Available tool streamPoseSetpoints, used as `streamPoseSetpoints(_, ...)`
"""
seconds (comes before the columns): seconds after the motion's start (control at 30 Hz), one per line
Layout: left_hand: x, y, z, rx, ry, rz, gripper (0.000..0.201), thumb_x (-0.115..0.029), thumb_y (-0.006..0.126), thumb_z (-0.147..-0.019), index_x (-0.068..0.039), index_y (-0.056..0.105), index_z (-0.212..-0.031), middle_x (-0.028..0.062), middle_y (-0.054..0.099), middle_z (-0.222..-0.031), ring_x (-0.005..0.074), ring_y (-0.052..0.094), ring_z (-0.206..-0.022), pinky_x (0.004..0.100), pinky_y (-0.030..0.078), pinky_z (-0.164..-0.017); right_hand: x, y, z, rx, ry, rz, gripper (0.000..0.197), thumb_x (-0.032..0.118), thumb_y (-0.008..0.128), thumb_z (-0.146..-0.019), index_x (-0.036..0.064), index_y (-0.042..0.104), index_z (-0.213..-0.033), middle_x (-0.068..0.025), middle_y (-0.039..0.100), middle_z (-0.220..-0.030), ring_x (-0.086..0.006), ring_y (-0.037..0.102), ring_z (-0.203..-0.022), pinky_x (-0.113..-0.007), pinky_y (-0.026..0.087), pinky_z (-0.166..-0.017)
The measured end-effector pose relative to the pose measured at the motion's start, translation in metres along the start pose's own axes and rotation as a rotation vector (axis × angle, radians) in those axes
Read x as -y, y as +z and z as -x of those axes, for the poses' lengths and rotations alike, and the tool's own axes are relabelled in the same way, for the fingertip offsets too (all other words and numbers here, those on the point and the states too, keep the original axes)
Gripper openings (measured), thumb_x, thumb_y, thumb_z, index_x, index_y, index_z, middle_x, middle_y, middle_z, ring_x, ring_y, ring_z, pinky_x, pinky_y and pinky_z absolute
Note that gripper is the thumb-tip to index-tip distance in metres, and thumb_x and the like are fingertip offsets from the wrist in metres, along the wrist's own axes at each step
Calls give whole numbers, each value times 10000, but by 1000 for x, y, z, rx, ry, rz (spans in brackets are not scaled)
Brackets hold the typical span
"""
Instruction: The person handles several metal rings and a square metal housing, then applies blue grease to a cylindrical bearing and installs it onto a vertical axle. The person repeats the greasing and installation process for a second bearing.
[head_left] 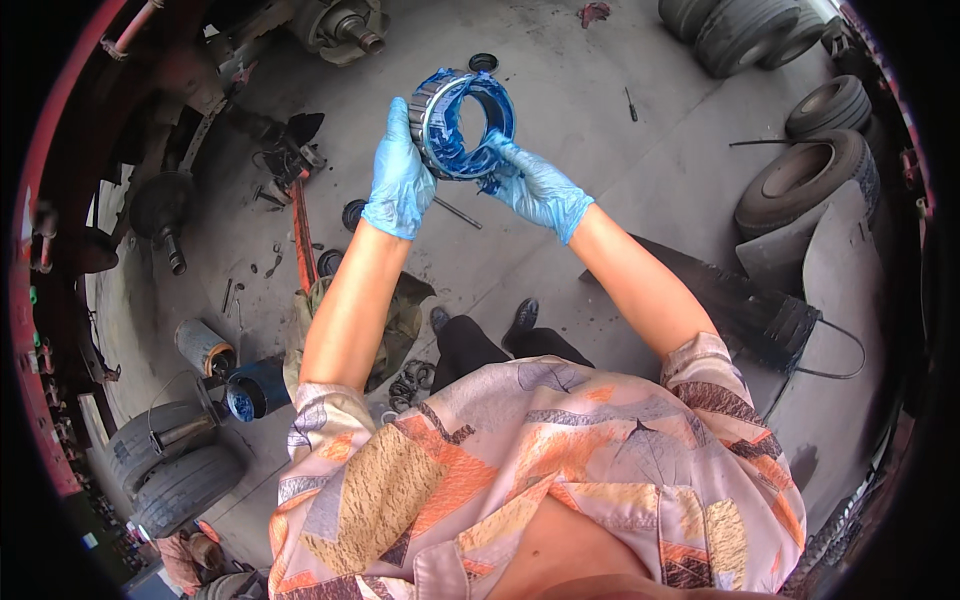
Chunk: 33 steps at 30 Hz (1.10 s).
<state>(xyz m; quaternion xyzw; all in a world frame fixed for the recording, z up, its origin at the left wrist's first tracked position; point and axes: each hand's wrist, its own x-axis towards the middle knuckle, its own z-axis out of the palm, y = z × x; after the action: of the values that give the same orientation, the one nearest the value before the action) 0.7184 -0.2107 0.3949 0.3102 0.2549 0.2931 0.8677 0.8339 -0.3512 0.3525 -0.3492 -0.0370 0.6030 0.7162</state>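
Note:
A large roller bearing (430, 118), thickly smeared with blue grease, is held up in front of me. My left hand (400, 178), in a light blue glove, grips its left side, with the thumb up along the rollers. On the lower right rim my right hand (540, 188), also gloved, has its fingers bent against the ring. Blue grease coats those fingertips. Grease also lines the bearing's inside and hangs off its edges, and the far side of the ring is hidden.
Axle ends (350, 30) stick out at the upper left, above a red jack handle (303, 235). A blue container with grease (258, 388) lies at lower left near tires (185, 480). More tires (805, 185) and a black mud flap (720, 300) are on the right. Tools lie scattered on the floor.

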Motion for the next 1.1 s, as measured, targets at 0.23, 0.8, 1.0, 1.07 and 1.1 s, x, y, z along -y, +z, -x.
streamPoseSetpoints(0.23, 8, 17, -18, -10, 53, 32, 367, -385, 455, -1005, -65, 613, -1089, 43, 690, -948, 132, 673, -809, 308, 589, -743, 79, 17, -38, -43, -458, 576, 349, 408, 612, -930, 106, 655, -1098, -16, 648, -1037, -111, 570, -944, -282, 456, -890)
streamPoseSetpoints(0.8, -31, 2, -119, -101, 203, -275, 495, -472, 486, -978, -8, 652, -1012, 52, 680, -920, 98, 636, -799, 246, 523, -730, 138, 74, -173, 349, -773, 1353, 386, 318, 441, -995, 34, 643, -1161, -155, 646, -1083, -264, 606, -1033, -333, 450, -930)
streamPoseSetpoints(1.0, -50, -5, -142, -205, 206, -247, 503, -488, 497, -967, -11, 654, -1003, 52, 680, -913, 98, 634, -794, 250, 523, -723, 148, 42, -211, 197, -401, 1095, 418, 332, 434, -1011, 18, 598, -1232, -121, 655, -1117, -183, 591, -1057, -296, 431, -971)
streamPoseSetpoints(1.07, -57, -9, -148, -233, 213, -260, 497, -483, 504, -965, -10, 656, -987, 51, 682, -898, 103, 638, -763, 246, 524, -705, 153, 45, -220, 269, -388, 909, 393, 273, 514, -975, 40, 559, -1289, -103, 628, -1164, -181, 579, -1118, -305, 419, -1017)
streamPoseSetpoints(1.1, -60, -10, -153, -239, 216, -262, 494, -479, 505, -966, -9, 655, -989, 49, 682, -894, 104, 638, -752, 244, 524, -696, 157, 56, -220, 306, -441, 1055, 395, 231, 527, -959, 53, 537, -1311, -102, 605, -1213, -196, 564, -1147, -320, 410, -1032)
